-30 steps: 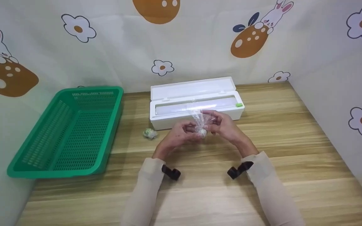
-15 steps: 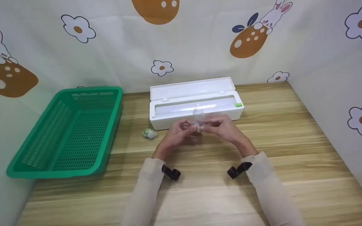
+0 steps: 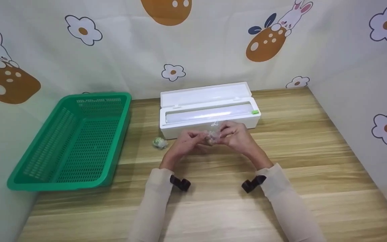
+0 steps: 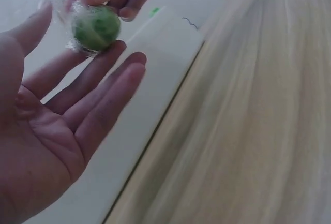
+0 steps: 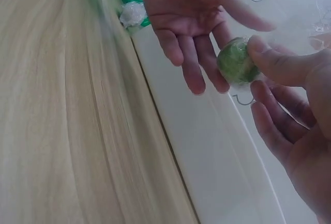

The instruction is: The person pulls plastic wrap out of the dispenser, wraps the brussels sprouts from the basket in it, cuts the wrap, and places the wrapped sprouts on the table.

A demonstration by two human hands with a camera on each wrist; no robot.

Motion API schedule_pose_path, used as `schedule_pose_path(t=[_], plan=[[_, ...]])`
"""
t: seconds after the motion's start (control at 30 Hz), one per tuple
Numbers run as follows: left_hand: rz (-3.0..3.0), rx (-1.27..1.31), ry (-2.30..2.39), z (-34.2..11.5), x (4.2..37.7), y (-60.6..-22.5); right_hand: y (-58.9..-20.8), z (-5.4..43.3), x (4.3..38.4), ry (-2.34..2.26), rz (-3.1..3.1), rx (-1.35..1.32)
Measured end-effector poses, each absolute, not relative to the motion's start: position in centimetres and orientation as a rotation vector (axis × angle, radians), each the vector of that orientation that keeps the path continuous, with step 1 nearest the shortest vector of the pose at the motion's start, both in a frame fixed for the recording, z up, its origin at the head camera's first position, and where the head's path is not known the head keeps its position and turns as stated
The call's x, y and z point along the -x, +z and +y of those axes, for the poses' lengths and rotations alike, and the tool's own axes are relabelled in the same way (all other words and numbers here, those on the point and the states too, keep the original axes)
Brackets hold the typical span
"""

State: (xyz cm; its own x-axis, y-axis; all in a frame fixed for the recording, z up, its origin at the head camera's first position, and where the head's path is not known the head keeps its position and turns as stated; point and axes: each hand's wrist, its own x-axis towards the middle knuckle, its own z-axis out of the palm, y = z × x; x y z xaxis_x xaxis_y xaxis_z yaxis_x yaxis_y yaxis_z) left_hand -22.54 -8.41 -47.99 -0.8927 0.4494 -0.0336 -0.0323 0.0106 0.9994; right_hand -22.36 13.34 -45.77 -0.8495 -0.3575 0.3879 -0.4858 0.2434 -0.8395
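Note:
A small green Brussels sprout (image 4: 97, 30) in clear cling film (image 3: 214, 127) is held up between both hands, in front of the white box. My right hand (image 3: 239, 137) pinches it, the thumb pressed on its side in the right wrist view. Beneath it, my left hand (image 4: 57, 105) has its fingers stretched out, fingertips right at the sprout and the thumb beside the loose film. Another film-wrapped sprout (image 3: 160, 143) lies on the table left of the hands. It also shows as a crinkled bundle (image 5: 133, 14) in the right wrist view.
Behind the hands stands a white cling film dispenser box (image 3: 180, 131), lid raised, with a film roll (image 3: 210, 114) inside and a green slider (image 3: 255, 112) at its right end. A green plastic basket (image 3: 117, 134) stands at the left. A patterned cloth (image 3: 207, 43) hangs behind the wooden table (image 3: 210, 215).
The film's upright gathered end has come down and now sits bunched at the sprout. My hands have shifted slightly and the left fingers have moved a little apart from the right. The other bundle stays put.

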Motion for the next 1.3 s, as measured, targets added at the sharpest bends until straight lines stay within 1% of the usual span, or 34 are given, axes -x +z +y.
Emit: schedule_pose_path(t=[0.17,0.27,0.47,0.77,0.9,1.0,1.13,1.3], plan=[[2.046,-0.315,1.869,-7.9,22.3,-47.4,-45.8,13.2,22.2,1.639,-2.397,-0.865],[2.095,-0.272,1.836,-7.6,22.4,-47.6,-45.8,13.3,22.3,1.611,-2.484,-0.852],[2.181,-0.258,1.787,-7.6,22.5,-48.0,-45.5,13.8,22.6,1.643,-2.705,-0.772],[2.218,-0.191,1.863,-7.3,22.5,-48.2,-45.5,14.3,22.5,1.666,-2.758,-0.816],[2.165,-0.221,1.883,-7.3,22.5,-48.1,-45.7,13.8,22.4,1.649,-2.726,-0.731],[1.993,-0.264,1.93,-7.7,22.5,-48.1,-45.5,13.5,22.4,1.63,-2.713,-0.679],[1.889,-0.268,1.941,-8.2,22.4,-47.9,-45.6,13.4,22.4,1.601,-2.698,-0.699],[2.119,-0.244,1.819,-7.8,22.1,-48.0,-46.0,13.2,22.4,1.482,-2.712,-0.768]])
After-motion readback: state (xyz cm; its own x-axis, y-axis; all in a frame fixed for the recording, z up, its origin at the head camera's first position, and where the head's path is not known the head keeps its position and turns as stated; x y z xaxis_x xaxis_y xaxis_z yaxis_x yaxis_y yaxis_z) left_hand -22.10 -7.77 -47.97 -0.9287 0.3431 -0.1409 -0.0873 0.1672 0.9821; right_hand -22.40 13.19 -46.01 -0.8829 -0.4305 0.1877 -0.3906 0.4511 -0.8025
